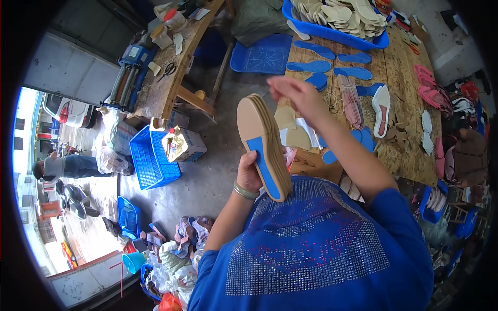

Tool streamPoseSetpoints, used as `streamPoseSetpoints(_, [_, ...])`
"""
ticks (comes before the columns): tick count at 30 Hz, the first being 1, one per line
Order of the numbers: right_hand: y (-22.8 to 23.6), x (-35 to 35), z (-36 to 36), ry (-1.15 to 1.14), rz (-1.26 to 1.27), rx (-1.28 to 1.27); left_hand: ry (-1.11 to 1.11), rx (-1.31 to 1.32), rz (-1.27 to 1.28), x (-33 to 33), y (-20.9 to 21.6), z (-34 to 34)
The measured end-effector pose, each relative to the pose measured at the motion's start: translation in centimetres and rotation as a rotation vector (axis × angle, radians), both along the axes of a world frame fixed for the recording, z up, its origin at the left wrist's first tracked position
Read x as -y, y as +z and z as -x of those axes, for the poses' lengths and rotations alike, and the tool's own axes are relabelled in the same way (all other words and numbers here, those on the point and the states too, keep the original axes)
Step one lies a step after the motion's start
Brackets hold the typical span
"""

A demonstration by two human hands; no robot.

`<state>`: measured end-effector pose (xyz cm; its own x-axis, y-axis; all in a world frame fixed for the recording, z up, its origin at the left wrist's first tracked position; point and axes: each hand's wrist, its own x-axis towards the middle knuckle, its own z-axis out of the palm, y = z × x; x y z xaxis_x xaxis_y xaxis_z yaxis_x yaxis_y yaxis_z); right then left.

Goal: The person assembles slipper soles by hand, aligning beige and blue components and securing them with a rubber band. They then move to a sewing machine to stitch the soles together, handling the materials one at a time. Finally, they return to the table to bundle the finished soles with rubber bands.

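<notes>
A thick stack of tan shoe soles (252, 120), the top one with a blue patch from its middle toward the near end, stands tilted in front of my chest. My left hand (249, 173) is closed around its near half, thumb on the top sole's edge; the other fingers are hidden behind the stack. My right hand (296, 95) is raised just right of the stack's far end, apart from it. Its fingers point left, slightly bent, and nothing shows in them. Tan sole pieces (298, 139) lie on the wooden table beneath that forearm.
The wooden table (407, 57) at right carries blue sole pieces (314, 66), a tied pinkish bundle (350, 103), a white sole (382, 111) and pink straps (428, 83). A blue tub (342, 37) of cut pieces stands at its far end. A blue crate (150, 160) sits on the floor.
</notes>
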<state>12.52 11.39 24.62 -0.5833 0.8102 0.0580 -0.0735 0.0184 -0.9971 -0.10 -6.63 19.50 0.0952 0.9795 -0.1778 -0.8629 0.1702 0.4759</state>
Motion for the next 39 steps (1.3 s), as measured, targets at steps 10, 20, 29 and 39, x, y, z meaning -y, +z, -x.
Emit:
streamPoseSetpoints(10, [4.8,0.0,5.3,0.747,-0.004,0.253,-0.078,-0.081,0.050,1.9,-0.5,-0.6])
streamPoseSetpoints(20, [3.4,1.4,3.5,0.502,-0.131,0.150,-0.170,-0.085,0.028,1.4,0.7,-2.0])
streamPoseSetpoints(29, [4.5,0.7,1.1,0.319,0.281,0.103,-0.324,-0.015,-0.063,-0.5,-2.0,-1.5])
streamPoseSetpoints(39, [3.7,1.0,0.1,0.184,0.318,-0.024,-0.287,-0.005,0.000,-1.5,-1.2,-1.5])
